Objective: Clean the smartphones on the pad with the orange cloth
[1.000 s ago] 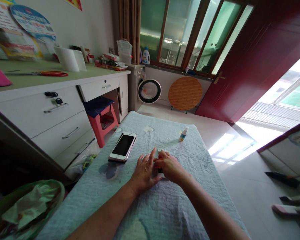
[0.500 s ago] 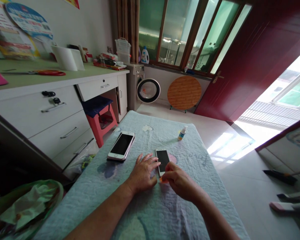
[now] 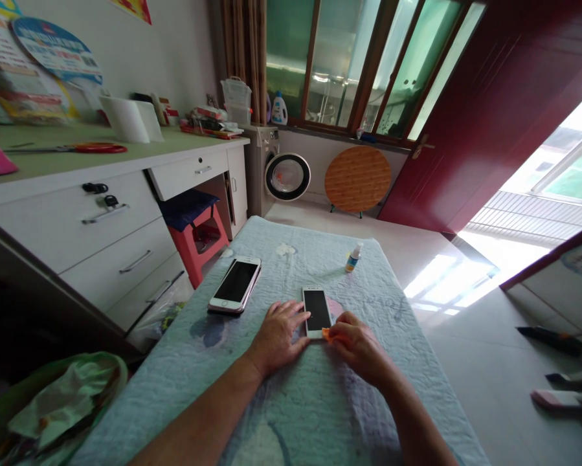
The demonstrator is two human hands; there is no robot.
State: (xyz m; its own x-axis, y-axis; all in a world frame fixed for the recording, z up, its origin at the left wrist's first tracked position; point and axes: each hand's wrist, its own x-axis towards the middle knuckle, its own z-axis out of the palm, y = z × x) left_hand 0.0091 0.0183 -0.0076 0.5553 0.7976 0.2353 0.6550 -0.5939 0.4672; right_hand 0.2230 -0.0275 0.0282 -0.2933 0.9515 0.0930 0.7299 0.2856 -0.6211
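Observation:
A white smartphone (image 3: 316,309) with a dark screen lies face up on the cloth-covered table (image 3: 291,408). My left hand (image 3: 281,336) rests flat beside it, fingers spread, with fingertips touching the phone's left edge. In my right hand (image 3: 356,343) an orange cloth (image 3: 333,336) is pinched, pressed at the phone's lower right corner; most of the cloth is hidden by the fingers. Further left lies a larger white phone (image 3: 235,283), its screen dark, on top of something dark and flat. A small spray bottle (image 3: 353,258) stands upright beyond my right hand.
A white desk (image 3: 116,220) with drawers runs along the left, with a red stool (image 3: 198,243) under it. A bin (image 3: 62,401) stands at the lower left. Behind are a washing machine with its door (image 3: 287,177) open and a round wooden tabletop (image 3: 357,180).
My right hand has moved slightly right, bringing the orange cloth from below the phone onto its lower right corner. My left hand stays at the phone's left edge.

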